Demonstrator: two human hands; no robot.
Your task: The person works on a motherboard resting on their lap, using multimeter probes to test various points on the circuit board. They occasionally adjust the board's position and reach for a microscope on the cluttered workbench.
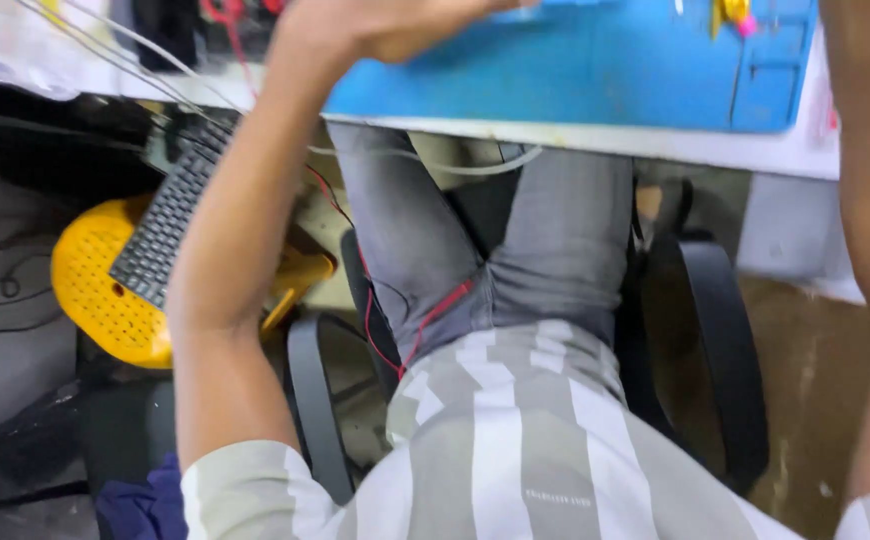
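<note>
Blue mat [595, 70] on desk edge: left hand [395, 25] rests there, grip can't tell; right hand out of frame.

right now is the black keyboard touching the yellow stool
Touching. The head view shows the black keyboard lying tilted across the perforated seat of the yellow stool, its lower end resting directly on it with no gap.

Left arm runs up from the lower left of the frame, elbow bent at mid-left, forearm slanting toward the top centre. Left hand [395, 25] sits at the top edge, knuckles showing, fingers cut off by the frame, so its grip can't be read. Right forearm drops straight down the right edge, bare, hand out of frame.
</note>
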